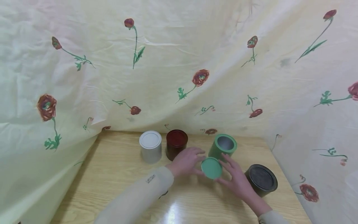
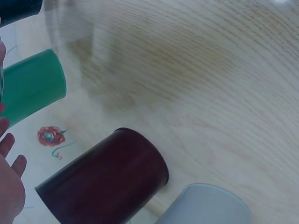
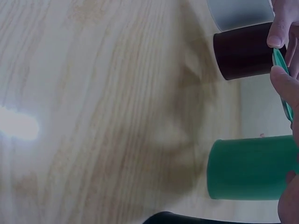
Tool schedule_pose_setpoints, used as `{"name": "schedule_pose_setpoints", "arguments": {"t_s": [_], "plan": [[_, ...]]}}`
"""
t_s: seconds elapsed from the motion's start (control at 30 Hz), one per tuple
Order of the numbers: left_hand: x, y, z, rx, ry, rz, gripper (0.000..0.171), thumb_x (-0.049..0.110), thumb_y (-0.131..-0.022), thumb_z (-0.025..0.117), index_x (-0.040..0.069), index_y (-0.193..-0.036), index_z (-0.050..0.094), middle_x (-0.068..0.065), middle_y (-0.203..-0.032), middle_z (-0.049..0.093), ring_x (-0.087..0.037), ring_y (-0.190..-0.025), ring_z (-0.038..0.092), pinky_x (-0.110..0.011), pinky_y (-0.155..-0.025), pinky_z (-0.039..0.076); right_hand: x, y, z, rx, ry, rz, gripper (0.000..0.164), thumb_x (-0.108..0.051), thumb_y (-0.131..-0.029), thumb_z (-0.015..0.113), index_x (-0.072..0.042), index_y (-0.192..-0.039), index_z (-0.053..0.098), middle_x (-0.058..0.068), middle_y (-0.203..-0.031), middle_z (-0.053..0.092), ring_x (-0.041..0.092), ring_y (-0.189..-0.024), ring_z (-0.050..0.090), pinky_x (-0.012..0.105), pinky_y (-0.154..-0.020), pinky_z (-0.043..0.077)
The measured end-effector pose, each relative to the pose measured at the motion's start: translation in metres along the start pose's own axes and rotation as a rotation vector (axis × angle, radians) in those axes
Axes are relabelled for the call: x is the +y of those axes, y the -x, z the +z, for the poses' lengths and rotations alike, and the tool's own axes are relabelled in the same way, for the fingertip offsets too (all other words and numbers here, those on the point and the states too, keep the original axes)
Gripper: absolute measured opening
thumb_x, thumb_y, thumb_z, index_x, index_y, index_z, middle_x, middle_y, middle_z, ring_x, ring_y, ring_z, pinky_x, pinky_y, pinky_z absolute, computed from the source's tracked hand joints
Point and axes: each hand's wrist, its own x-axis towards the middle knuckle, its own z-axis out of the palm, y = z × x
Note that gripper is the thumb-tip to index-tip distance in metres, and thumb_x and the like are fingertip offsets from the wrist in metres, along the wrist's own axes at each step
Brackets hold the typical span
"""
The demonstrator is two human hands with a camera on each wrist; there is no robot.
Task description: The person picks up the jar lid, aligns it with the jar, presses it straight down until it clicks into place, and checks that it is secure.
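Observation:
A round green lid (image 1: 211, 168) is held above the table between both hands. My left hand (image 1: 186, 161) grips its left edge, and my right hand (image 1: 237, 179) pinches the right side between thumb and fingers. The right wrist view shows the lid edge-on (image 3: 279, 58), with both thumbs at its rim. Just behind it stands a green can (image 1: 214, 150) with its top uncovered and a grey inside showing. Left of that, close to my left hand, is a dark red can (image 1: 176, 140) with its lid on.
A white lidded can (image 1: 151, 149) stands left of the red one. Beside my right forearm is a black lidded can (image 1: 262, 179). The wooden table (image 1: 117, 174) is bordered by a flower-patterned cloth (image 1: 167, 56) at the back and sides.

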Motion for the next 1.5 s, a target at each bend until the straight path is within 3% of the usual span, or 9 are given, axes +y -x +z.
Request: {"name": "schedule_pose_setpoints", "arguments": {"t_s": [0.53,0.93,1.2,1.5], "plan": [[0.001,-0.013,-0.031,-0.027,0.027,-0.023,0.076,0.062,-0.088,0.081,0.020,-0.149,0.065,-0.004,-0.157,0.058,-0.022,-0.145,0.053,-0.037,-0.122,0.042,-0.001,-0.019,-0.023,0.005,0.029,-0.072,0.080,-0.015,-0.071,0.099,0.004,-0.141,0.065,0.030,-0.159,0.045,0.056,-0.142,0.043,0.075,-0.102,0.048],[0.000,-0.027,-0.047,0.016,0.046,-0.013,0.074,0.062,-0.089,0.081,0.022,-0.150,0.065,-0.005,-0.155,0.060,-0.021,-0.143,0.055,-0.035,-0.118,0.046,0.000,-0.035,-0.048,-0.056,0.062,-0.053,0.071,-0.015,-0.076,0.097,0.004,-0.138,0.067,0.025,-0.161,0.044,0.055,-0.142,0.043,0.073,-0.100,0.051],[0.005,-0.042,-0.054,-0.003,-0.003,-0.011,0.074,0.067,-0.090,0.077,0.022,-0.148,0.067,-0.003,-0.157,0.058,-0.020,-0.147,0.052,-0.037,-0.123,0.040,0.000,-0.040,-0.068,-0.111,0.066,-0.019,0.072,-0.019,-0.080,0.096,0.005,-0.141,0.065,0.026,-0.162,0.042,0.056,-0.143,0.041,0.074,-0.101,0.049],[0.010,-0.051,-0.063,-0.042,-0.019,-0.035,0.076,0.070,-0.091,0.074,0.021,-0.149,0.065,-0.003,-0.162,0.053,-0.019,-0.151,0.048,-0.037,-0.128,0.033,0.005,-0.048,-0.081,-0.121,0.068,-0.041,0.073,-0.017,-0.078,0.097,0.006,-0.140,0.065,0.027,-0.161,0.043,0.056,-0.143,0.042,0.078,-0.103,0.044]]}}
